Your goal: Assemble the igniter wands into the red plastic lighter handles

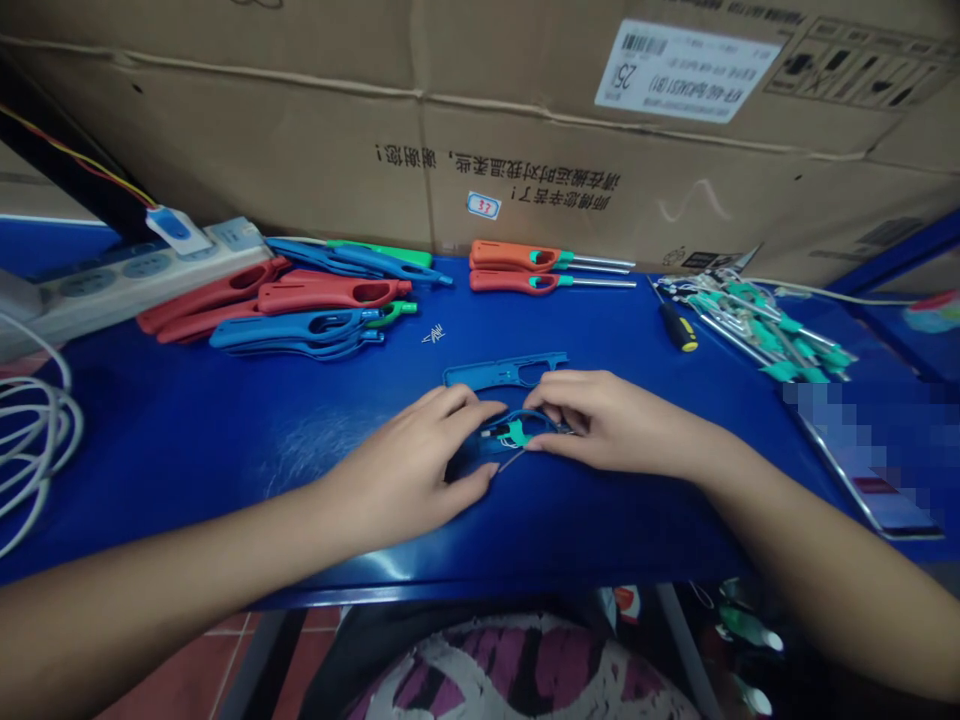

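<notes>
Both hands are closed around a partly assembled blue lighter, low over the blue table in the head view. A turquoise trigger piece, a black part and thin wires show inside its handle. My left hand grips the handle end, its thumb and fingers curled. Across from it, my right hand pinches the other end between thumb and fingers. A thin metal piece sticks out near the two thumbs. Just behind the hands lies a loose blue shell half, touched by neither.
Red shells and blue shells lie left, beside a power strip. Small screws, orange lighters and a screwdriver lie farther back. Metal-tube assemblies and a phone-like slab sit right. A cardboard box stands behind.
</notes>
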The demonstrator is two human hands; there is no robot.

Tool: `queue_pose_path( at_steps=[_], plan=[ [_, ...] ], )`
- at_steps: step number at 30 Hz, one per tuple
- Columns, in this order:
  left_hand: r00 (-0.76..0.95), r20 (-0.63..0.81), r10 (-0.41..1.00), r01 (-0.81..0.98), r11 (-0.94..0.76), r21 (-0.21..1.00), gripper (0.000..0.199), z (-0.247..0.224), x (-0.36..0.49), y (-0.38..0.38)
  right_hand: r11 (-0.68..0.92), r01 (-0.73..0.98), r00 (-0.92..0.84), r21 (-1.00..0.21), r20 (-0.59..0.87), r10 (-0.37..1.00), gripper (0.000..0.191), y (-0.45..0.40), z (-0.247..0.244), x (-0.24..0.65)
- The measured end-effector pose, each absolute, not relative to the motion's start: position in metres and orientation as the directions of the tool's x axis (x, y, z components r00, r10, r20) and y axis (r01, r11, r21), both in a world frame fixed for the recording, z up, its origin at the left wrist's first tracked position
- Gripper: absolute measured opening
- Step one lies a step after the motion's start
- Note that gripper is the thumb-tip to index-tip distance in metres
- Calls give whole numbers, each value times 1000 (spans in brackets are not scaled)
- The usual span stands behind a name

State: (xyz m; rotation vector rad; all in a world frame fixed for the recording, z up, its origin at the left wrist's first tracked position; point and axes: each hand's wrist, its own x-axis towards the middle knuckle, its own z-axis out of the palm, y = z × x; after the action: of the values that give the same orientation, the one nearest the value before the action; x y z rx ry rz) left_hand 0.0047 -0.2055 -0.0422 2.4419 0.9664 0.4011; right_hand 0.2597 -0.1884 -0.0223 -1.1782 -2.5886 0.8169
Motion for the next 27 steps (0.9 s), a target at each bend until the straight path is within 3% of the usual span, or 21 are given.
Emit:
queue_pose_path(
  at_steps=[5,10,17,23,27],
  plan=[
    [712,148,686,552,-677,486,30,-46,8,-201,653,645,-729,-398,-64,681,21,-192,-21,257],
    [713,209,670,523,-706,478,19,-51,11,-198,686,645,-742,-336,-62,667,21,-193,-23,256],
    [691,179,700,488,-636,598,15,-49,11,-197,686,626,-753,-370,-58,656,24,-195,-23,257],
    [703,220,676,491,-686,538,17,-49,9,-196,664,586,-772,-464,-71,632,27,-192,-18,263],
    [705,241,667,480,-699,531,18,-50,9,-195,638,610,-753,-470,-93,652,19,-191,-12,269]
  ],
)
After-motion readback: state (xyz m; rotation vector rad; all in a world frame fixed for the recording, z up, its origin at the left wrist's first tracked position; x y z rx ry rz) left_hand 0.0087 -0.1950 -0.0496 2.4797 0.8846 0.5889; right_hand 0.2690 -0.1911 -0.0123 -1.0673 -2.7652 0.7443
